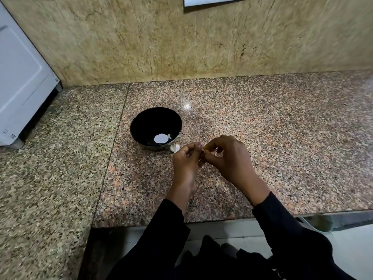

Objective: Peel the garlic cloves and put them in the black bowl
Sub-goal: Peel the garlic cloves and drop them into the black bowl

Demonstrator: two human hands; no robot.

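Note:
The black bowl (141, 124) stands on the granite counter, left of my hands. Inside it a small pale piece (170, 136) lies beside a round white patch that may be a reflection. Just outside the bowl's near right rim a garlic clove (175, 147) in its white skin lies on the counter. My left hand (186, 158) and my right hand (228, 156) meet over the counter, fingertips pinching a small garlic clove (205, 151) between them. Most of that clove is hidden by the fingers.
A white appliance (22, 81) stands at the far left of the counter (282, 138). The stone wall rises behind, with a white sheet (212, 1) at the top. The counter's front edge runs just below my forearms.

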